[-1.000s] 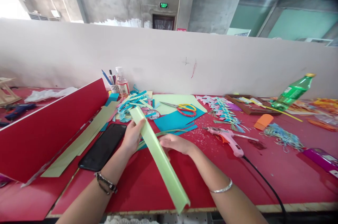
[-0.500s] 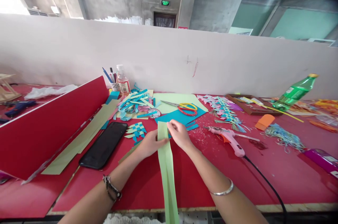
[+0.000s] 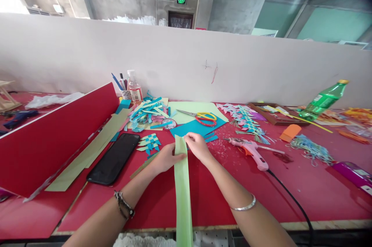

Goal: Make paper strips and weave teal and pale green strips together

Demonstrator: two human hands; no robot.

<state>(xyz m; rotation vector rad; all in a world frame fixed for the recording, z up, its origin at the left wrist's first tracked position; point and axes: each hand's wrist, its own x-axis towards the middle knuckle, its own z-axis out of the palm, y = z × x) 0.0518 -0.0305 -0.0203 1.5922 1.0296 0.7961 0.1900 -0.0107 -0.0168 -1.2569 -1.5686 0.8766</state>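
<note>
A long light-green paper strip [image 3: 183, 189] lies lengthwise on the red table [image 3: 290, 196], running from the middle toward me and past the near edge. My left hand [image 3: 165, 158] presses its fingers on the strip's far end from the left. From the right, my right hand [image 3: 197, 146] pinches the same far end. A small woven blue-and-green paper piece [image 3: 149, 142] lies just left of my left hand.
A black phone [image 3: 114, 159] and green paper strips lie left, beside a red divider board [image 3: 55, 138]. Scissors [image 3: 200, 117] rest on blue and green sheets behind my hands. A pink glue gun [image 3: 251, 150] with its black cord lies right; a green bottle [image 3: 324, 101] is farther right.
The strip, held tilted in the air a second ago, now lies flat on the table pointing toward me. Both hands moved to its far end. The woven piece came into view.
</note>
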